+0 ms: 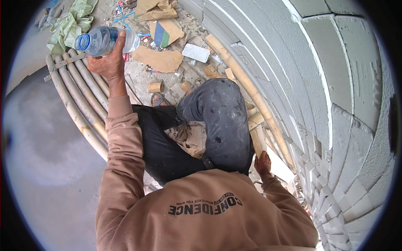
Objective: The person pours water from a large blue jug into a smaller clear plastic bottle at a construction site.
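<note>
In my raised left hand (106, 62) is a clear plastic bottle (100, 41), gripped round its middle and tilted on its side. Its blue-ringed mouth points left and shows no cap. The bottle looks mostly see-through; how much liquid it holds is hard to tell. Low on the right, beside my thigh, my right hand (263, 164) rests at the end of a pale wooden strip (258, 140). Its fingers reach forward against the strip and show small, without a clear grip around it.
A bamboo-pole rack (83, 113) runs along my left, with a pale green cloth (73, 25) beyond it. Torn cardboard (158, 59), a white slab (196, 53) and bamboo offcuts (155, 87) litter the ground ahead. A long bamboo pole (240, 81) lies beside the grey block wall (310, 62).
</note>
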Demonstrator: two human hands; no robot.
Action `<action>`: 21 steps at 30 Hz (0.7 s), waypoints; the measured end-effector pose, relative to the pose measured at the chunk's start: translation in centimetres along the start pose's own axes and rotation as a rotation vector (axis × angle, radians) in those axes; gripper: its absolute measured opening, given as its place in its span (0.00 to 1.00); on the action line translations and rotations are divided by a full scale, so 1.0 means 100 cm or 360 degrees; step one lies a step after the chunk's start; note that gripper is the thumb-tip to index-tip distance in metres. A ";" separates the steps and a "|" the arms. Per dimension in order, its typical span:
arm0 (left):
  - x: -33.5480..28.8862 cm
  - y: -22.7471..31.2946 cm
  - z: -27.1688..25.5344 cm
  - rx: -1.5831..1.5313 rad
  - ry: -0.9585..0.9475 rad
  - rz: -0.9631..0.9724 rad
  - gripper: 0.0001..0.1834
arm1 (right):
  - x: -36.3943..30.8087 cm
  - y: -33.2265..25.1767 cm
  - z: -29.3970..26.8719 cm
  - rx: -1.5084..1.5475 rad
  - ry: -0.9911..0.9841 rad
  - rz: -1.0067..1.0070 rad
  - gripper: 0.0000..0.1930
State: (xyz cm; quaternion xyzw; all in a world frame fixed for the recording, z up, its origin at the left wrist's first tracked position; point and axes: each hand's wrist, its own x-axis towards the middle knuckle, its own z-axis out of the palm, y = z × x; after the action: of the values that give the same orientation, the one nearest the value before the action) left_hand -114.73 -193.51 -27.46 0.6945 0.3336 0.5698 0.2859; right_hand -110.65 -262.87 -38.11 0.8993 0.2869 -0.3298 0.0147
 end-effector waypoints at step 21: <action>0.003 -0.013 -0.108 0.0303 0.0609 -0.0065 0.23 | 0.001 -0.003 0.003 0.0062 0.0208 -0.0028 0.22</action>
State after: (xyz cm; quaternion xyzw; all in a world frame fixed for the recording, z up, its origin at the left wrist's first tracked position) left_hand -125.49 -192.29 -26.29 0.5908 0.4480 0.6512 0.1620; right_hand -110.95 -262.66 -38.38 0.9165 0.2886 -0.2760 -0.0245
